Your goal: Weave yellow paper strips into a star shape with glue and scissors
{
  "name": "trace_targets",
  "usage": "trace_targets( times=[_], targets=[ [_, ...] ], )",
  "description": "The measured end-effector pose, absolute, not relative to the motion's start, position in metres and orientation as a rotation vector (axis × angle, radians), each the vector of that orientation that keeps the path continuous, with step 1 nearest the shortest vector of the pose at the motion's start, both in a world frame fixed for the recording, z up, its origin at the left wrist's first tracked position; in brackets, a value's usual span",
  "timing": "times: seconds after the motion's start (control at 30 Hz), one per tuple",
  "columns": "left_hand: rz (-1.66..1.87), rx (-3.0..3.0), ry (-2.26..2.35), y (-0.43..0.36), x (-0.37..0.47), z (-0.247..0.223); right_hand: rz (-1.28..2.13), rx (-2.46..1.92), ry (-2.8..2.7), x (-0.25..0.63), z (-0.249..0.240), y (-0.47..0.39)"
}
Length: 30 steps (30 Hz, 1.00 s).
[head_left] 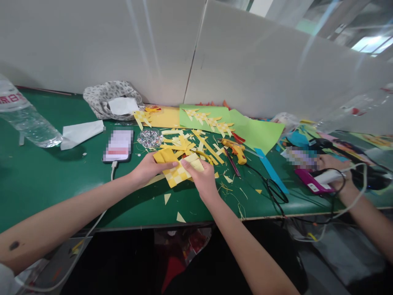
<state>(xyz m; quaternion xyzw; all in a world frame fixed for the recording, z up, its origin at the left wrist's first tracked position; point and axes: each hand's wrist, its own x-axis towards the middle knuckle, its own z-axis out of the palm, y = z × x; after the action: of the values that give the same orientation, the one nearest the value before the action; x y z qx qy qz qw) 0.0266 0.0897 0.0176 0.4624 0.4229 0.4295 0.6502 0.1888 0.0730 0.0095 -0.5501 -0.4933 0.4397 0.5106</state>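
Observation:
A woven yellow and pale-yellow paper piece (175,175) is held between both hands above the green table (135,209). My left hand (146,167) pinches its darker yellow left part, thumb on top. On the right side, my right hand (201,174) grips the pale strips with the thumb over them. Just behind the hands lie yellow paper strips (181,143) in a loose pile. Small paper scraps (180,217) are scattered in front. The fingers beneath the paper are hidden.
A phone (118,145) with a cable lies left, near a water bottle (30,119). A yellow glue gun (235,150), its black cord and a blue strip (272,170) are at the right. Green sheets (258,130) lie behind. Another person's hand (334,172) holds a device at far right.

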Motion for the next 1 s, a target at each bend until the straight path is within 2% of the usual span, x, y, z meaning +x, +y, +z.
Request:
trace_targets(
  times=[0.63, 0.8, 1.0],
  targets=[
    [1.095, 1.072, 1.107, 0.095, 0.025, 0.011, 0.885, -1.147, -1.090, 0.206, 0.022, 0.082],
    [1.242, 0.938, 1.087, 0.100, 0.022, 0.007, 1.047, -1.125, -0.950, 0.207, 0.021, 0.087],
    [1.323, 0.912, 1.030, 0.098, 0.023, 0.012, 1.340, -1.247, -1.165, 0.193, 0.018, 0.079]
  ],
)
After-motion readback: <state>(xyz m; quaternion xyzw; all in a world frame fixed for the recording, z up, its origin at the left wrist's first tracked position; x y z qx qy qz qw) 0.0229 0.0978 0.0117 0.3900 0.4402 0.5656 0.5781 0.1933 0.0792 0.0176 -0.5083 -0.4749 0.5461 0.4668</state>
